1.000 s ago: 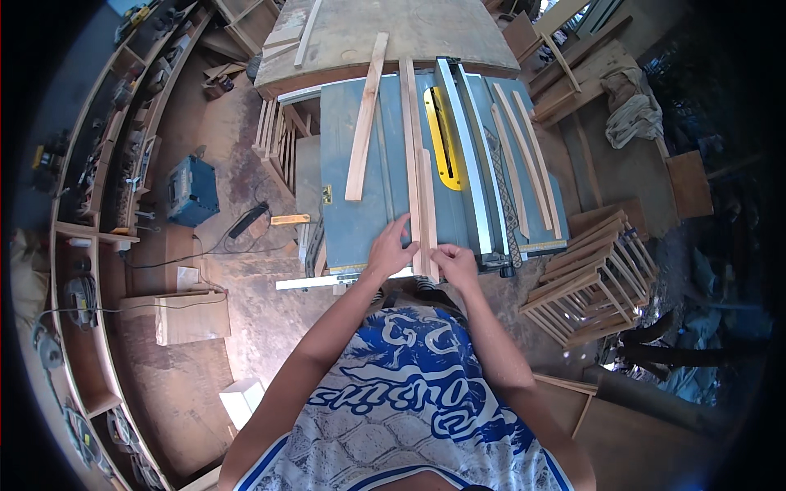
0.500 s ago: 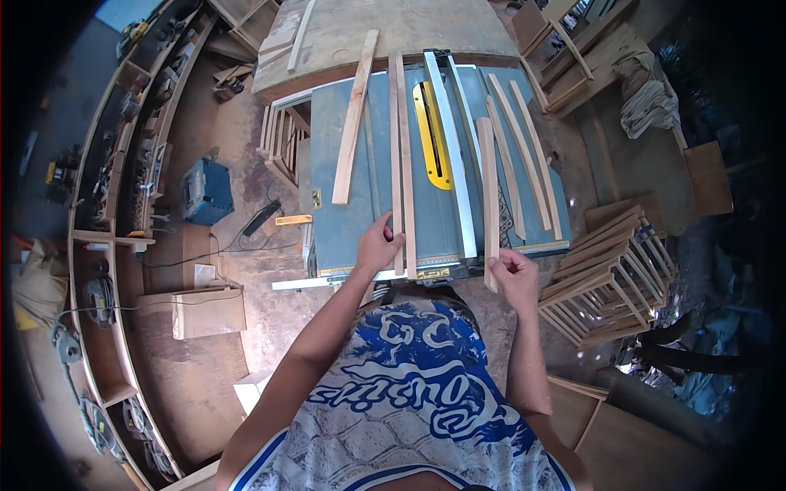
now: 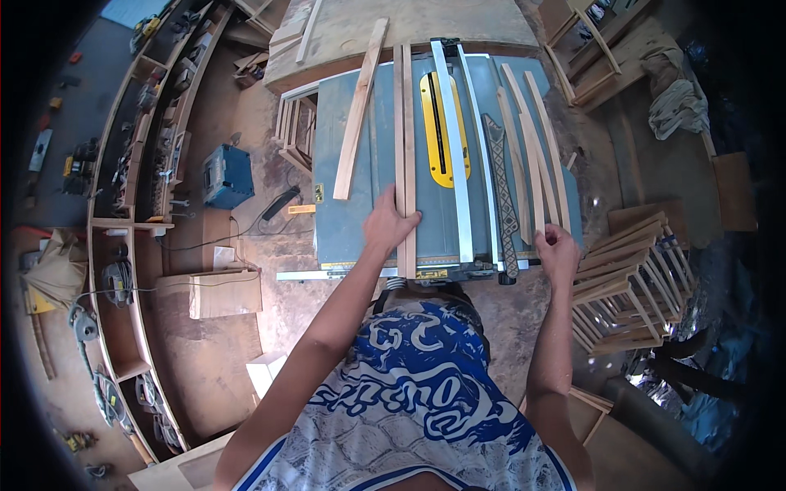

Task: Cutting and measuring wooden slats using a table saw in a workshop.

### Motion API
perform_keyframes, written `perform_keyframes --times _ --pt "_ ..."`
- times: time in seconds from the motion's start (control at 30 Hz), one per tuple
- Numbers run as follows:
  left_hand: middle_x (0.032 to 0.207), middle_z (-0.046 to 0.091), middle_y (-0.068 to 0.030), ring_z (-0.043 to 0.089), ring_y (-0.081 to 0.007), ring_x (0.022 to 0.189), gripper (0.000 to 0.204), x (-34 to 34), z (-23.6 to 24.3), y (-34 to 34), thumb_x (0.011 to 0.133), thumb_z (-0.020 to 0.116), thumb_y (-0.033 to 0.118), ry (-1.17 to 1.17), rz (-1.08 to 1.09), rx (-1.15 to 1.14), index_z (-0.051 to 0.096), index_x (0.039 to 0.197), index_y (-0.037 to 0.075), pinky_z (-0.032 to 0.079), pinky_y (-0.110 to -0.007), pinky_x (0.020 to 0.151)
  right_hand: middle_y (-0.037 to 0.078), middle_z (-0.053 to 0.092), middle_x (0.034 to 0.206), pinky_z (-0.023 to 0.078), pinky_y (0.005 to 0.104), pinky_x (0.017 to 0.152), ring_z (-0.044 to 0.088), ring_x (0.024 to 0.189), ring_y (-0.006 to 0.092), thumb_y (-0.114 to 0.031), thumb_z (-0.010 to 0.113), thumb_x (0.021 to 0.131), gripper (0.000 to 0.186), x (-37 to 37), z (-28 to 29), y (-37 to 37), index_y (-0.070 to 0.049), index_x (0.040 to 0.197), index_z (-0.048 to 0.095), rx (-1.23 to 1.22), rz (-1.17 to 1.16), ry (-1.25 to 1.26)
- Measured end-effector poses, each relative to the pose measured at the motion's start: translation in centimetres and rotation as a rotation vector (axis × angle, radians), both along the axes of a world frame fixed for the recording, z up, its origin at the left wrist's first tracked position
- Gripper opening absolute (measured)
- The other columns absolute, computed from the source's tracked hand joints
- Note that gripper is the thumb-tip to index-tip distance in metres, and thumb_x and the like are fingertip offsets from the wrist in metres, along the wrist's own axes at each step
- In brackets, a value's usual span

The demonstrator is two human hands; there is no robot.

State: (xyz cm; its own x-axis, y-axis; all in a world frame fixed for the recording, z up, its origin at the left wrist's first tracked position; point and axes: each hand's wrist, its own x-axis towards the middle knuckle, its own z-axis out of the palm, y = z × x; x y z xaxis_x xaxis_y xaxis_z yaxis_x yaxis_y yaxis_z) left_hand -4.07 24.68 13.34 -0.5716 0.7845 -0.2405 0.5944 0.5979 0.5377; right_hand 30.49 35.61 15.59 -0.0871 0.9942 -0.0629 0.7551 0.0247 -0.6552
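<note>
My left hand (image 3: 390, 222) is closed around two thin wood strips (image 3: 408, 123) lying side by side on the table saw (image 3: 345, 233), left of its yellow blade insert (image 3: 463, 159). Its thumb presses on their right side, the fingers on their left. At the right of the saw table, my right hand (image 3: 559, 252) pinches the near end of another wood strip (image 3: 533, 168), which lies among several similar strips. The silver rip fence (image 3: 456, 131) stands between my hands. Beside it rests a dark patterned push stick (image 3: 503, 188).
A wider board (image 3: 360, 110) lies at the saw's left. Behind is a wooden outfeed table (image 3: 417, 24). Stacked wooden frames (image 3: 630, 286) stand on the right floor. A blue toolbox (image 3: 228, 176) and a long tool shelf (image 3: 115, 204) are at the left.
My right hand has carried its strip rightward from beside the fence to the other strips, uncovering the push stick. My left hand has brought its two strips together.
</note>
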Motion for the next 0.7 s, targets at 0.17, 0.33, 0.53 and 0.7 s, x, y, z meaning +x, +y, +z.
perform_keyframes --times 0.17,0.33,0.53,0.7 --pt "0.138 0.06 -0.0217 0.062 -0.0395 0.122 0.084 0.0 -2.7 0.3 0.08 0.072 0.044 0.102 -0.023 0.048 0.045 0.149 0.004 0.05 -0.049 0.102 0.019 0.073 0.085 0.054 0.0481 0.077 0.07 0.083 0.0391 -0.026 0.068 0.084 0.026 -0.1 -1.7 2.7 -0.003 0.093 0.075 0.009 0.105 -0.179" --pt "0.136 0.062 -0.0218 0.063 -0.0397 0.12 0.082 0.0 -2.7 0.7 0.08 0.073 0.044 0.09 -0.019 0.045 0.047 0.147 0.004 0.05 -0.049 0.101 0.021 0.073 0.093 0.053 0.0499 0.082 0.07 0.089 0.0405 -0.029 0.066 0.087 0.03 -0.4 -2.4 2.5 -0.004 0.102 0.076 -0.049 0.05 -0.189" --pt "0.129 0.066 -0.023 0.066 -0.0395 0.116 0.077 -0.5 -2.1 0.3 0.079 0.074 0.042 0.031 0.017 0.066 0.054 0.142 0.002 0.051 -0.046 0.1 0.017 0.072 0.094 0.055 0.0395 0.072 0.07 0.078 0.0298 -0.02 0.07 0.092 0.027 -5.2 2.8 -3.2 -0.004 0.113 0.074 0.074 0.131 0.223" --pt "0.122 0.07 -0.0228 0.068 -0.0394 0.113 0.072 -2.0 -2.2 -0.9 0.077 0.074 0.037 0.026 0.031 0.117 0.057 0.137 0.001 0.053 -0.046 0.097 0.016 0.074 0.1 0.057 0.0378 0.079 0.073 0.082 0.0265 -0.026 0.073 0.089 0.039 -12.8 2.2 -11.5 -0.004 0.122 0.071 -0.255 0.64 0.414"
